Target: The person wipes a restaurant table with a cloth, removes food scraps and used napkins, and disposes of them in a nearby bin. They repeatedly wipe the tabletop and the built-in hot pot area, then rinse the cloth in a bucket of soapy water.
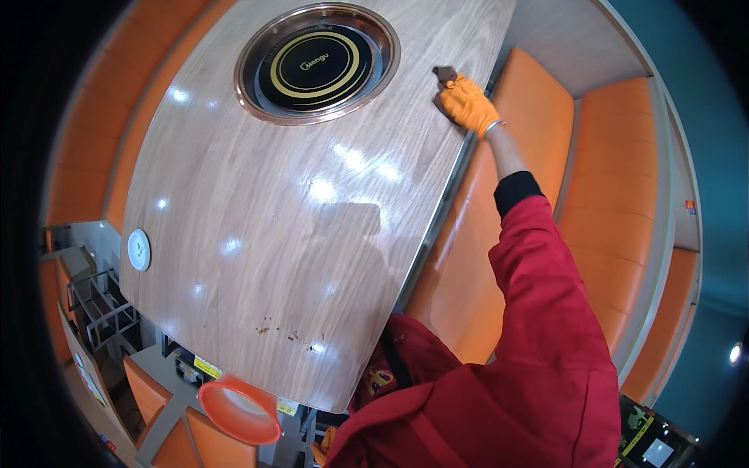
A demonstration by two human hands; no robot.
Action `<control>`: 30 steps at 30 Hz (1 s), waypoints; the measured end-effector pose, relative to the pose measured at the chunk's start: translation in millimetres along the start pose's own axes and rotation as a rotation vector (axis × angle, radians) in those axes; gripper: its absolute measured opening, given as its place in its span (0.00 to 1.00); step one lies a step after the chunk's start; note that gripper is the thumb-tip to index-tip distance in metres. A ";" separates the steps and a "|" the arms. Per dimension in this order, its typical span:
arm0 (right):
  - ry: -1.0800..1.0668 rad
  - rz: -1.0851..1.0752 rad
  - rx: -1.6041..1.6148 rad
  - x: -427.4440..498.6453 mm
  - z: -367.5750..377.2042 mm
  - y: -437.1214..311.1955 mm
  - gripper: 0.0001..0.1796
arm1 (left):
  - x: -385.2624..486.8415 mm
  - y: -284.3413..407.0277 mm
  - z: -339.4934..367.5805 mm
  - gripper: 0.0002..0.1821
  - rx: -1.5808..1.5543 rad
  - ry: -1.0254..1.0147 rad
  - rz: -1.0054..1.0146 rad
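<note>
My right hand [467, 105], in an orange glove, presses a dark brown cloth [445, 74] onto the wood-grain table [251, 175] near its right edge. The arm is stretched far forward in a red sleeve. Left of this hand, a round induction cooker [316, 67] with a black and gold top sits inside a copper-coloured ring [251, 108] set in the tabletop. Small dark crumbs [292, 336] are scattered near the table's close end. Only part of my left hand [323, 446], also gloved in orange, shows at the bottom edge; its grip is hidden by my body.
An orange bucket or bin [241, 409] is just past the table's near end. A white round dish [139, 250] rests at the left corner. Orange padded benches [462, 281] flank the table. Metal racks [105, 310] stand on the lower left.
</note>
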State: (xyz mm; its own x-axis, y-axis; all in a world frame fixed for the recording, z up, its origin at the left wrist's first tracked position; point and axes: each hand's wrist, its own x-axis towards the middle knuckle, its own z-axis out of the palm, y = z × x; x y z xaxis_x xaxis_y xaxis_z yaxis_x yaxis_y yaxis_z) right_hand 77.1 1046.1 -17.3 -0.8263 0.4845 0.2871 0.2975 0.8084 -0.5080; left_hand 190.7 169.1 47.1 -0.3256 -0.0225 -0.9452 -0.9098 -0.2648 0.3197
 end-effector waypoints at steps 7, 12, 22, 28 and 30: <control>-0.123 -0.100 -0.159 -143.5 52.0 -163.1 0.39 | 17.1 -3.6 1.4 0.46 -0.037 0.008 -0.013; -0.141 -0.285 0.258 -211.7 114.3 -304.8 0.20 | 25.5 -14.1 -4.1 0.46 -0.096 -0.008 0.015; -0.355 0.036 0.500 -24.6 79.2 -209.5 0.35 | 12.4 -60.9 -70.9 0.45 -0.275 -0.027 0.068; -0.180 -0.167 -0.001 -33.9 143.1 -258.2 0.35 | 1.4 -111.8 -89.4 0.44 -0.439 -0.079 0.040; -0.164 -0.329 0.029 -89.6 169.6 -317.0 0.29 | -4.3 -122.1 -84.0 0.44 -0.420 -0.013 0.072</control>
State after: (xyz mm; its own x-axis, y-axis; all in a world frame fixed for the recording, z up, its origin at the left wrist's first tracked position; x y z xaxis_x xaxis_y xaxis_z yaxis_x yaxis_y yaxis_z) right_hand -24.3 689.7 -19.8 -0.9420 0.1380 0.3059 -0.0087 0.9011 -0.4335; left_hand 324.8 120.6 6.7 -0.3900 -0.0436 -0.9198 -0.7014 -0.6331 0.3274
